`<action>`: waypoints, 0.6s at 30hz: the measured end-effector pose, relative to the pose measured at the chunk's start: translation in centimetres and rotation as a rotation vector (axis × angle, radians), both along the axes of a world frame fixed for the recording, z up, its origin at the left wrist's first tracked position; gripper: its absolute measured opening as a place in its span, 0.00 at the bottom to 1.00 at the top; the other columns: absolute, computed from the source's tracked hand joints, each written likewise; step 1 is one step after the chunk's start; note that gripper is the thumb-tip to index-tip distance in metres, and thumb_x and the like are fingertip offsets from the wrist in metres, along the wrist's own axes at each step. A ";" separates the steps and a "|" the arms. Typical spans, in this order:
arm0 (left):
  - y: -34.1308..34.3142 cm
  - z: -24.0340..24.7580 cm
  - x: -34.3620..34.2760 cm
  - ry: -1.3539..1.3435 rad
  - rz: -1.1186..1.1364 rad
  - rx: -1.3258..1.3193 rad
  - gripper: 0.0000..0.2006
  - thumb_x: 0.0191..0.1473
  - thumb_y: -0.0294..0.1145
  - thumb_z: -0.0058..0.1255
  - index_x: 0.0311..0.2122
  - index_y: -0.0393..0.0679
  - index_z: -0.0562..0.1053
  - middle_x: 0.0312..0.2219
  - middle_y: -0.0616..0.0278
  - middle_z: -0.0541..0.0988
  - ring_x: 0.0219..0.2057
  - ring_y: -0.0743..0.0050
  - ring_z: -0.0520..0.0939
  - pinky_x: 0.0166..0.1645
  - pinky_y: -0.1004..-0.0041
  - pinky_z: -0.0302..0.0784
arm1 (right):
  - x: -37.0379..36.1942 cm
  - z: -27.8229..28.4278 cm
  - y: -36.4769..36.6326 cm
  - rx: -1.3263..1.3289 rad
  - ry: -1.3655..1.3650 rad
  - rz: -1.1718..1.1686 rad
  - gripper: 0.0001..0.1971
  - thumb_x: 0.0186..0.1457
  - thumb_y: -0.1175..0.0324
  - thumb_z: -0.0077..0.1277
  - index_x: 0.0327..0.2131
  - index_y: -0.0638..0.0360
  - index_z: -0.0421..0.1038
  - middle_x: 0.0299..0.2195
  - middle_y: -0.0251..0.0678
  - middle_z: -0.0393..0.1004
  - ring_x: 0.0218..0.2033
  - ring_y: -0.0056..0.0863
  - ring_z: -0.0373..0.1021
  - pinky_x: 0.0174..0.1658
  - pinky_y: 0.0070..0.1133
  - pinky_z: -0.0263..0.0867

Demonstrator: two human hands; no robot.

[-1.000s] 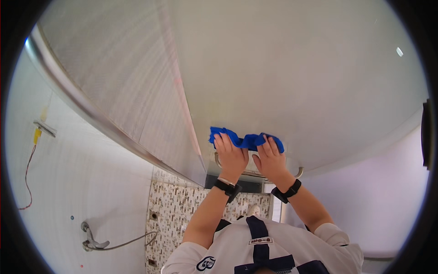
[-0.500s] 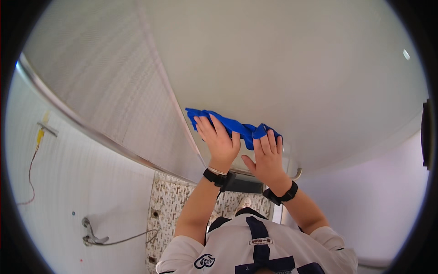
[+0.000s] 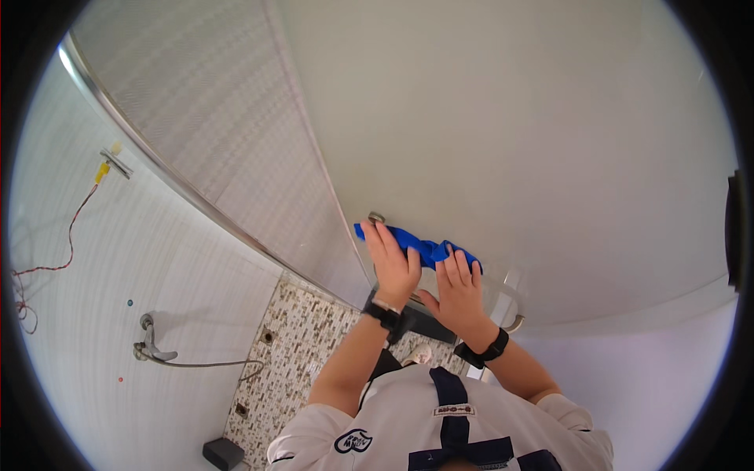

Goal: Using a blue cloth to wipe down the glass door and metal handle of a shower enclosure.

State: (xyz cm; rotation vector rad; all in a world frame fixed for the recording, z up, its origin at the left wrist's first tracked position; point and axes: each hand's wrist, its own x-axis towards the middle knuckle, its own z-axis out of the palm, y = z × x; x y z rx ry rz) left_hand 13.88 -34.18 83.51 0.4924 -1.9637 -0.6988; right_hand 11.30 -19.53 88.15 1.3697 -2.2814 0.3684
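Note:
A bunched blue cloth [image 3: 425,250] lies against a large, smooth, pale panel [image 3: 503,149], probably glass. My left hand [image 3: 397,268] presses the cloth's left part, its fingers laid over the folds. On the cloth's right end, my right hand [image 3: 462,300] does the same, with its thumb held out to the side. A small round metal knob [image 3: 377,217] shows on the panel just above my left fingertips. Both wrists wear black bands. The palms' undersides and part of the cloth are hidden behind the fingers.
A curved metal rail [image 3: 165,169] runs along the left. Beyond it, the white wall [image 3: 71,330] carries a tap with a hose [image 3: 153,345] and a metal fitting with a wire [image 3: 116,163]. A curved handle [image 3: 514,323] sits right of my hands. Mosaic floor [image 3: 294,345] and a dark box [image 3: 223,454] are below.
Both hands have slid the cloth downward on the panel, the left also to the right. The knob above my left hand has come into sight. The view has shifted, showing more floor.

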 end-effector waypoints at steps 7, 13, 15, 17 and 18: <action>-1.0 -0.6 0.2 -0.012 -0.078 -0.011 0.35 0.51 0.31 0.45 0.58 0.25 0.45 0.58 0.26 0.42 0.59 0.25 0.47 0.61 0.47 0.46 | 1.3 1.5 -0.7 -0.061 -0.022 -0.047 0.33 0.48 0.48 0.50 0.51 0.64 0.61 0.58 0.47 0.53 0.60 0.41 0.49 0.56 0.44 0.45; 1.1 -2.8 3.1 -0.027 -0.194 0.206 0.28 0.49 0.23 0.49 0.54 0.31 0.55 0.51 0.34 0.58 0.50 0.38 0.64 0.52 0.57 0.62 | 0.8 2.2 -1.9 -0.083 0.103 -0.108 0.28 0.49 0.48 0.50 0.48 0.57 0.66 0.54 0.38 0.62 0.59 0.33 0.51 0.57 0.40 0.44; 0.6 -3.0 3.4 -0.051 -0.232 0.286 0.24 0.50 0.25 0.49 0.52 0.32 0.59 0.47 0.38 0.64 0.46 0.45 0.70 0.47 0.61 0.67 | 0.1 2.0 -3.2 -0.070 0.151 -0.077 0.28 0.48 0.47 0.49 0.48 0.55 0.66 0.54 0.37 0.62 0.58 0.34 0.52 0.56 0.41 0.42; -0.5 -3.0 3.6 -0.263 -0.375 0.631 0.17 0.50 0.28 0.50 0.45 0.37 0.66 0.35 0.50 0.71 0.34 0.54 0.74 0.38 0.65 0.69 | 0.0 2.2 -5.2 -0.050 0.238 -0.053 0.27 0.49 0.47 0.49 0.49 0.50 0.67 0.54 0.31 0.63 0.56 0.29 0.55 0.58 0.37 0.40; -1.1 -3.3 3.8 -0.268 -0.378 0.632 0.17 0.50 0.28 0.50 0.45 0.37 0.66 0.35 0.50 0.71 0.34 0.54 0.74 0.38 0.65 0.69 | 0.0 2.2 -6.5 -0.048 0.234 -0.057 0.27 0.49 0.47 0.49 0.49 0.50 0.67 0.54 0.31 0.63 0.56 0.29 0.55 0.58 0.37 0.40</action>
